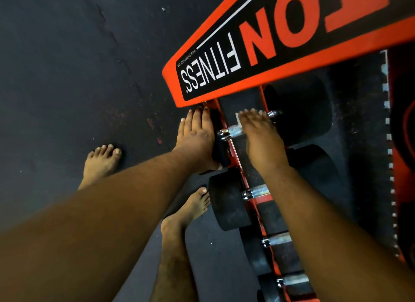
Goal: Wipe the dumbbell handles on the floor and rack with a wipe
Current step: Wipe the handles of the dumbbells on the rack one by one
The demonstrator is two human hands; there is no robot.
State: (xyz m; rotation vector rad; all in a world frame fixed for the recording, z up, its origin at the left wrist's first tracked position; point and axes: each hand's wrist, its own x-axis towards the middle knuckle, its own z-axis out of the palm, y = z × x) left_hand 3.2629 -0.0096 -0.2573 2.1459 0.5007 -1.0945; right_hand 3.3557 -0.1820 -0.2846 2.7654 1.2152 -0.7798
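A dumbbell with a chrome handle point(233, 131) and black heads point(298, 113) lies on the lower tier of the orange rack point(233, 149). My right hand point(260, 135) lies over the handle, fingers draped across it, with a white wipe point(237, 118) peeking out beneath the fingertips. My left hand point(197, 133) rests flat against the dumbbell's near black head, fingers straight and the thumb round its lower edge. More dumbbells sit lower on the same tier, their chrome handles point(258, 191) showing past my right forearm.
The rack's orange and black top shelf point(224, 77), lettered FITNESS, overhangs just beyond my hands. My bare feet point(101, 162) point(193, 207) stand on the dark rubber floor point(78, 65) left of the rack. Black mats with toothed edges point(363, 144) lie behind it.
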